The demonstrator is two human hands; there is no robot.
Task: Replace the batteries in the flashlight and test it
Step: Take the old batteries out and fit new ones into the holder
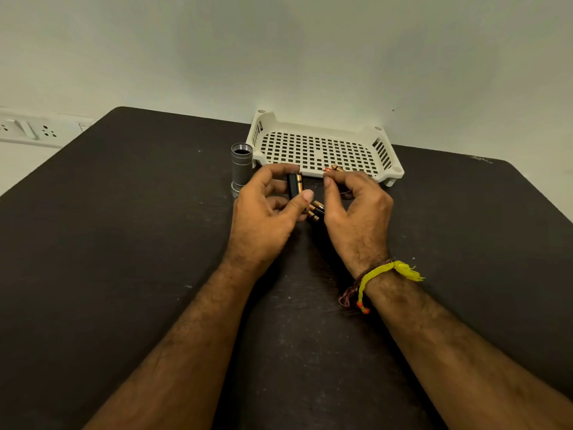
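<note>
While the left hand point(266, 209) pinched the black battery holder point(294, 183) between thumb and forefinger, with one copper-topped cell seated along its side, the right hand point(353, 206) gripped a loose battery point(332, 168) in its fingertips just beside it. Both hovered near the table's point(124, 243) far edge, in front of the white perforated tray point(319, 147). Under the hands, a few more batteries point(315, 211) lay on the table. The grey flashlight body point(241, 166) stood upright, open end up, touching or just beside the tray's left corner. Such cells looked small, rigid, smooth and prone to roll or slip, so a grip across the middle seemed best; the holder appeared light and stiff, likely best held by its sides, clear of the slots.
</note>
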